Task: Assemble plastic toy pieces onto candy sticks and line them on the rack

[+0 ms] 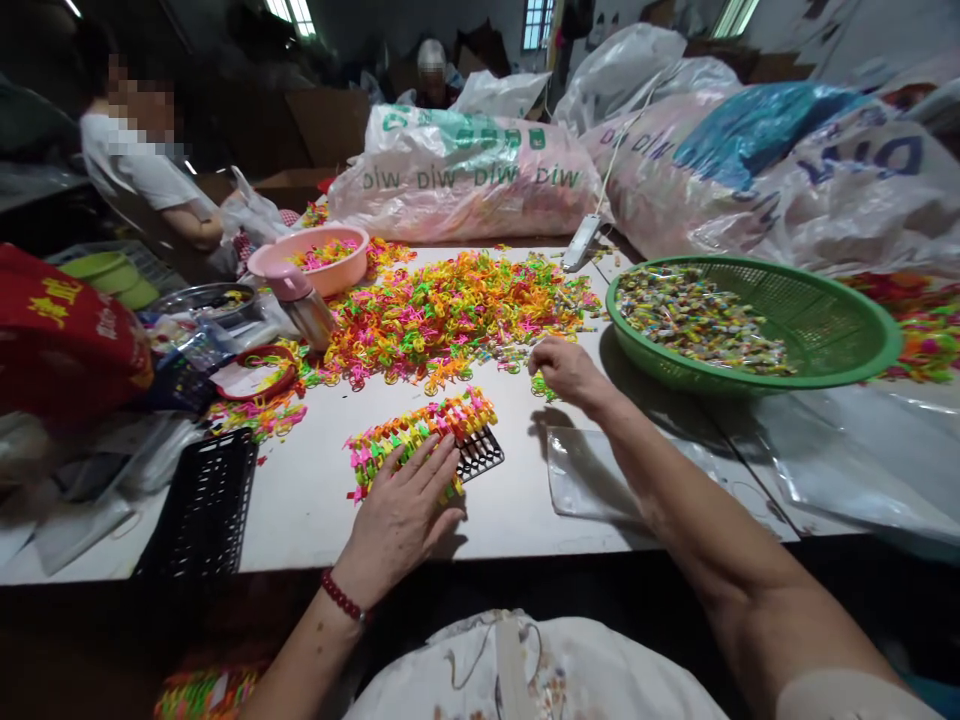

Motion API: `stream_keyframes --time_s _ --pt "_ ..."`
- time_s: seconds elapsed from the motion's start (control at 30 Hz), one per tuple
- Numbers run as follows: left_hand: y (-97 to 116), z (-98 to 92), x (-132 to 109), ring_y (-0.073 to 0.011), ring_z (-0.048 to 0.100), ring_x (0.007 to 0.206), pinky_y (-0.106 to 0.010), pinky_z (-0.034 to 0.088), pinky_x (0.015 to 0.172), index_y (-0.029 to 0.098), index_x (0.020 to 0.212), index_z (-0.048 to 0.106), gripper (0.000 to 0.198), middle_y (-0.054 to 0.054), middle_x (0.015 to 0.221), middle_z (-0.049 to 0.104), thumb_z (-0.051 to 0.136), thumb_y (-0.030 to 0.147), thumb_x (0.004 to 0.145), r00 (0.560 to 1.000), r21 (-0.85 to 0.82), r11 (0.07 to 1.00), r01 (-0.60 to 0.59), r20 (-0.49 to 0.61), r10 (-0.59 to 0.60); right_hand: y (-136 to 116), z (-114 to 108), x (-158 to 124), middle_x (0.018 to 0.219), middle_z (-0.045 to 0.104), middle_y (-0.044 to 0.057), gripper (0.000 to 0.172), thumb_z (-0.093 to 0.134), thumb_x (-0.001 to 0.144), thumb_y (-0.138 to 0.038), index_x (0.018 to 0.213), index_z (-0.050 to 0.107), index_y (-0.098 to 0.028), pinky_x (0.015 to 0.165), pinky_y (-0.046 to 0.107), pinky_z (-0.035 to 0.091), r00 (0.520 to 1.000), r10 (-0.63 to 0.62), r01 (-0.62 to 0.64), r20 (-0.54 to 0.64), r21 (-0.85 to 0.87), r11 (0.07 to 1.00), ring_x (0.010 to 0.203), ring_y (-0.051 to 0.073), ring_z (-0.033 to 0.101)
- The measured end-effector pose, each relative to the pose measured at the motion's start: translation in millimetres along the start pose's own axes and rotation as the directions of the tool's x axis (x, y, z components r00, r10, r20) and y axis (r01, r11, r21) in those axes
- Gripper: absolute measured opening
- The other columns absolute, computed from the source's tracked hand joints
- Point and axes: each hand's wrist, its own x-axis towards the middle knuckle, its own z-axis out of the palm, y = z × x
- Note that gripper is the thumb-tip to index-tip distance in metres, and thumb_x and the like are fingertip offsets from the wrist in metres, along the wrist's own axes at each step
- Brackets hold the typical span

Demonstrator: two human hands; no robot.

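My left hand [409, 495] lies with its fingers stretched out over rows of small bright plastic pieces [397, 440], coloured pink, orange, yellow and green. These pieces stand in a black plastic grid rack [481, 455], whose right end shows bare holes. Above the table, by the right edge of a large loose pile of similar pieces [465, 300], my right hand [562, 368] is closed, fingers curled downward. What it holds, if anything, is hidden. A few yellow-green pieces [546, 388] lie just below it.
A green basket [840, 370] of small wrapped items stands right. Clear plastic bags [600, 475] lie near my right forearm. Another black rack [206, 500], a pink basin [352, 270] and a bottle [304, 310] are left. Big sacks [472, 190] line the back; a person [142, 160] sits far left.
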Motion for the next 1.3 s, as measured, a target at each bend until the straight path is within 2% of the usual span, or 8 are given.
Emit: stream_keyframes --time_s 0.2,0.3,0.47,0.7,0.8,0.9,1.07,1.3 --pt "1 -0.8 -1 -0.024 0.033 0.142 -0.044 0.028 0.113 0.02 0.146 0.039 0.058 -0.005 0.156 0.032 0.05 0.042 0.093 1.0 0.011 1.0 0.017 0.012 -0.018 26 -1 8 0.084 0.072 0.003 0.034 0.046 0.074 0.0 0.085 0.074 -0.016 0.078 0.027 0.049 0.966 0.25 -0.256 0.063 0.108 0.961 0.08 0.014 0.065" --pt "1 -0.7 -1 -0.024 0.033 0.142 -0.044 0.027 0.114 0.021 0.147 0.037 0.059 -0.004 0.157 0.031 0.05 0.041 0.094 0.999 0.018 1.0 0.019 0.026 -0.02 21 22 -13 0.089 0.074 0.003 0.032 0.049 0.077 -0.002 0.091 0.074 -0.017 0.08 0.027 0.05 0.965 0.217 -0.236 0.147 0.132 0.963 0.083 0.014 0.067" --pt "0 1.4 0 -0.0243 0.031 0.143 -0.044 0.025 0.115 0.021 0.148 0.035 0.061 -0.004 0.158 0.028 0.046 0.046 0.094 0.998 0.007 1.0 0.025 0.055 -0.025 -15 66 -48 0.096 0.073 0.005 0.023 0.058 0.083 -0.013 0.099 0.073 -0.019 0.079 0.024 0.049 0.958 0.095 -0.144 0.271 0.166 0.975 0.087 0.016 0.065" --pt "0 -5.1 -2 -0.0255 0.034 0.142 -0.05 0.018 0.118 0.021 0.148 0.034 0.062 -0.006 0.156 0.032 0.048 0.046 0.094 0.998 -0.022 1.0 0.005 0.055 -0.004 -34 93 -50 0.083 0.064 0.004 0.016 0.055 0.086 -0.013 0.084 0.07 -0.016 0.071 0.022 0.04 0.958 0.005 -0.043 0.287 0.127 0.991 0.077 0.015 0.056" --pt "-5 -16.8 13 -0.0248 0.033 0.143 -0.055 0.012 0.119 0.019 0.149 0.031 0.058 -0.009 0.156 0.032 0.043 0.042 0.097 0.999 -0.033 0.999 -0.011 0.049 0.012 -30 99 -46 0.085 0.063 0.004 0.015 0.055 0.085 -0.012 0.085 0.069 -0.016 0.072 0.021 0.039 0.96 -0.003 -0.031 0.28 0.115 0.993 0.079 0.014 0.055" --pt "-15 -21.3 49 -0.0238 0.027 0.146 -0.052 0.019 0.118 0.017 0.149 0.03 0.055 -0.01 0.157 0.028 0.039 0.04 0.099 0.999 -0.057 0.998 -0.014 0.05 0.017 -28 102 -44 0.089 0.065 0.003 0.017 0.054 0.086 -0.013 0.092 0.069 -0.017 0.073 0.02 0.039 0.961 -0.002 -0.029 0.276 0.109 0.994 0.082 0.014 0.056" --pt "-37 1.1 104 -0.0247 0.029 0.145 -0.047 0.03 0.116 0.013 0.147 0.034 0.056 -0.013 0.156 0.031 0.036 0.043 0.099 0.979 -0.165 0.984 -0.062 0.182 0.093 -28 103 -40 0.088 0.069 0.006 0.016 0.053 0.086 -0.015 0.087 0.069 -0.015 0.069 0.022 0.038 0.954 0.023 -0.045 0.299 0.066 0.997 0.077 0.016 0.057" --pt "-41 16.8 96 -0.0264 0.032 0.143 -0.045 0.031 0.117 0.008 0.144 0.038 0.055 -0.018 0.153 0.035 0.037 0.04 0.099 0.977 -0.15 0.988 -0.047 0.2 0.077 -33 100 -41 0.102 0.073 0.007 0.026 0.049 0.088 -0.019 0.103 0.07 -0.02 0.075 0.024 0.04 0.941 0.062 -0.078 0.332 0.035 0.996 0.09 0.019 0.062"
